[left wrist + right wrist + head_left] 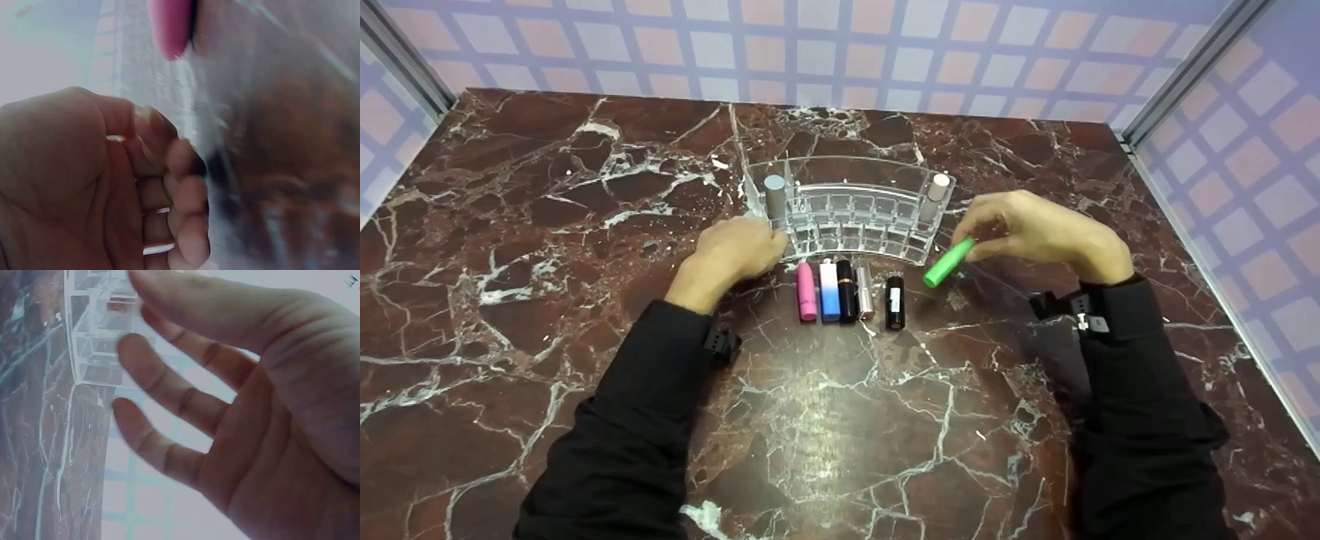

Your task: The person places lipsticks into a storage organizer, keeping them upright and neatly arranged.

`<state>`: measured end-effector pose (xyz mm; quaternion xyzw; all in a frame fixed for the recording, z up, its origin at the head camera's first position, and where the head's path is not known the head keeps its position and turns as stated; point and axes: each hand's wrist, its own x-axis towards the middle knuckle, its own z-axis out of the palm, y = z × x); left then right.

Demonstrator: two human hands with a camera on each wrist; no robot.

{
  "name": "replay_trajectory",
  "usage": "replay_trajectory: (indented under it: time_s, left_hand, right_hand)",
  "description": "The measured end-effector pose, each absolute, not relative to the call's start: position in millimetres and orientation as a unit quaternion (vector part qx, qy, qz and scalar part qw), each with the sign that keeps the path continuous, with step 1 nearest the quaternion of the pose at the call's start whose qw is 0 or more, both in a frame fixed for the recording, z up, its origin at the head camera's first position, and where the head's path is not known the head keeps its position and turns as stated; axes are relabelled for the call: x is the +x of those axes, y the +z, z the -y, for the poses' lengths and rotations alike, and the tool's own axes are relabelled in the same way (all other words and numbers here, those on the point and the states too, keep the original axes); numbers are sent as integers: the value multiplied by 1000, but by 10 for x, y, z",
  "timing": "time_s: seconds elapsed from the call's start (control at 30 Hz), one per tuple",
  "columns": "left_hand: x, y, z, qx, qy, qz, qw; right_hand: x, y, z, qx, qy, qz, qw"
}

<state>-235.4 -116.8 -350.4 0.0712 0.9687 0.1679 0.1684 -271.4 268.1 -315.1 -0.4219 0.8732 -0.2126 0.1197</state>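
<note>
My right hand [1035, 229] pinches one end of a bright green lipstick tube [949, 264] between thumb and fingers, holding it tilted near the right front of a clear tiered lipstick organizer [847, 171]. In the right wrist view the tube is out of sight; the other fingers [143, 363] spread loosely. With bent fingers, my left hand [735, 247] lies against the organizer's left front corner; whether it grips the plastic is unclear. A grey-blue capped tube [774, 196] stands in the organizer's left end, a pale pink capped one [935, 196] in its right end.
In front of the organizer lie a pink lipstick [807, 292], a blue-and-white one [829, 291], a black one with a gold band [847, 292], a silver one [864, 292] and, slightly apart, a black one with a white label [895, 302]. Checked panels border the marbled table [840, 450].
</note>
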Motion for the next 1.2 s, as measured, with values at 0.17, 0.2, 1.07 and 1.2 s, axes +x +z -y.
replay_trajectory:
  time_s: [0.17, 0.2, 1.07, 1.2]
  left_hand:
    - [-2315, -3387, 1125, 66, 134, -981, 123]
    - [-2308, -3361, 1117, 70, 136, -981, 118]
    - [-1986, -2960, 564, 280, 242, -928, -55]
    - [-1992, -2985, 551, 271, 241, -929, -73]
  right_hand:
    - [-2713, -3088, -2626, -420, -235, -874, 69]
    - [-2712, -3066, -2612, -420, -238, -874, 57]
    - [-2587, -3100, -1990, -443, -255, -844, -163]
    - [-2586, -3117, -1969, -449, -253, -840, -170]
